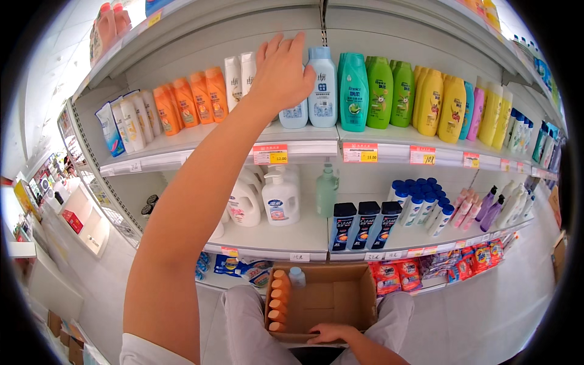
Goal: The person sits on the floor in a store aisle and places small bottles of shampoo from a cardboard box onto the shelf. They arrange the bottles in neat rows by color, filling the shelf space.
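Observation:
My left hand [285,68] is raised at the upper shelf, fingers spread, in front of light blue bottles [322,91] and beside white bottles [232,80]. Its palm side is hidden, so whether it touches a bottle does not show. My right hand [329,333] rests on the near edge of an open cardboard box [337,301] between my knees. A row of orange bottles [278,305] stands along the box's left side, with one light blue bottle [297,277] at its far left.
Orange shampoo bottles [216,93] and green Rejoice bottles [378,93] flank my left hand. The lower shelf holds white pump bottles [281,196] and dark Clear bottles [366,226]. Detergent bags [388,276] lie beside the box. A shelf edge [219,18] arches overhead.

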